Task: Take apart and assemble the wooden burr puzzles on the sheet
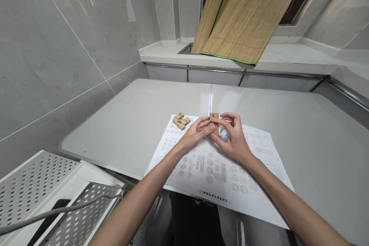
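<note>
Both my hands meet over a printed instruction sheet [219, 173] on the grey table [302, 142]. Between them stands a small wooden puzzle piece [214, 120], upright, with the number 2 on its top end. My left hand [197, 132] pinches it from the left, fingers closed on it. My right hand [234, 135] holds it from the right with thumb and fingers curled round it. A small pile of other wooden puzzle pieces [181, 120] lies on the sheet's far left corner, just left of my left hand.
A rolled bamboo mat [239, 23] leans on the counter ledge behind the table. Perforated metal shelves [34, 184] with a cable stand at the lower left. Tiled walls close in the left and back.
</note>
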Available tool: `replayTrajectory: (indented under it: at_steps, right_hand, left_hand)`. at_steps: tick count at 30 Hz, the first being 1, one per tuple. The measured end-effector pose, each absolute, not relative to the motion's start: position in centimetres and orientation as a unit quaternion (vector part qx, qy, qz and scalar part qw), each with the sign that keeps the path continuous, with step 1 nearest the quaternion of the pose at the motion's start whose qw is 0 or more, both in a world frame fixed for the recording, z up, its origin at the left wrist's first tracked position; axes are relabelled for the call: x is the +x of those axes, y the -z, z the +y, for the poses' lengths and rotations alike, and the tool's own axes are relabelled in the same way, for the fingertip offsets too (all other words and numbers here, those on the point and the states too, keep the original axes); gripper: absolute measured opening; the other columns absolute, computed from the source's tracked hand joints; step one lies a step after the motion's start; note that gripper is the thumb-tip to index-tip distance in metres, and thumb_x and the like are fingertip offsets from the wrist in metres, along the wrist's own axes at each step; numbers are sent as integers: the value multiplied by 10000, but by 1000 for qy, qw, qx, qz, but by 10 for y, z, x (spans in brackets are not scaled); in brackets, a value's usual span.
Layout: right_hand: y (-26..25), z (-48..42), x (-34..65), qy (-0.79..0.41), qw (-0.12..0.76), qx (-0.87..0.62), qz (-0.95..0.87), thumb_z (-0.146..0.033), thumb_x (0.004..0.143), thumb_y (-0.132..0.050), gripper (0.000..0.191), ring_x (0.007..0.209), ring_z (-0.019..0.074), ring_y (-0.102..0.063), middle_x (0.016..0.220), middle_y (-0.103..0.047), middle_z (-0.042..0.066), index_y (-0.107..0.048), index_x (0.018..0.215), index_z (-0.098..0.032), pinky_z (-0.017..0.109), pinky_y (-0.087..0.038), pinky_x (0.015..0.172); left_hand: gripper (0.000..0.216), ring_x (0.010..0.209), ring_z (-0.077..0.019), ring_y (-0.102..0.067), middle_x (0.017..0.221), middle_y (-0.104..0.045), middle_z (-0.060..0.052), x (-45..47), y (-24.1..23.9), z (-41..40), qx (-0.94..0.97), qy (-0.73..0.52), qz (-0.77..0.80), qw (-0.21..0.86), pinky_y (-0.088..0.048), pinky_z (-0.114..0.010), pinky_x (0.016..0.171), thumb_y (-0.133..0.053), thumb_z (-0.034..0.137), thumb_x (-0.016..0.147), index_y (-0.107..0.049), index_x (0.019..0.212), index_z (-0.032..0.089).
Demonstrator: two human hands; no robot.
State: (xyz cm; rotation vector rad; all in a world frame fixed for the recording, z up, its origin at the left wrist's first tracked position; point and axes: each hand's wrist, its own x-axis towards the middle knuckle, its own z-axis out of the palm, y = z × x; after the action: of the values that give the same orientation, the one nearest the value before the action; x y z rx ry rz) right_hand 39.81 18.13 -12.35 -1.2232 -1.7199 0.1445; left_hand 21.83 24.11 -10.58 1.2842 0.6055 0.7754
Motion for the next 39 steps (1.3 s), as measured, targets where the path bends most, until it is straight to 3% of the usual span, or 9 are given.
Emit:
replayTrajectory:
  at_steps: [8,22,27,33,39]
  right_hand:
    - [128,185,403,-71,485,-525,-696,-344,933,-717,320,1260,318,-558,1306,-458,109,-679,1250,-323,505,-500,1055]
    - [132,189,410,-91,473,-542,-689,-392,924,-732,308,1176,293,-597,1287,-510,87,-714,1226,-331,466,-522,1004]
    - [127,187,406,-29,485,-542,-686,-316,941,-694,229,1099,280,-586,1197,-501,92,-744,1164,-297,469,-504,981]
    - [125,183,404,-18,494,-525,-693,-221,963,-611,238,868,245,-561,938,-543,52,-710,1178,-249,389,-507,767]
    - [122,181,402,-46,476,-513,-713,-199,976,-577,241,810,232,-584,903,-627,42,-680,1190,-241,360,-491,733]
  left_hand:
    - [675,1223,-296,-662,1148,-747,-101,218,107,242,580,-350,263,687,-435,-446,1108,-855,583,770,-619,1277,206]
    - [701,1229,-297,-634,1158,-706,-102,220,109,243,565,-360,274,690,-437,-447,1107,-936,517,687,-645,1243,203]
    - [809,1181,-293,-662,1152,-715,-115,220,113,242,575,-365,246,689,-457,-448,1079,-945,568,656,-603,1293,206]
    - [722,1146,-292,-704,1219,-737,-156,223,113,241,566,-365,241,699,-485,-463,1072,-669,719,886,-589,1352,173]
    - [541,1121,-265,-720,1201,-766,-138,228,116,245,587,-354,250,684,-522,-412,1074,-732,582,901,-729,1218,143]
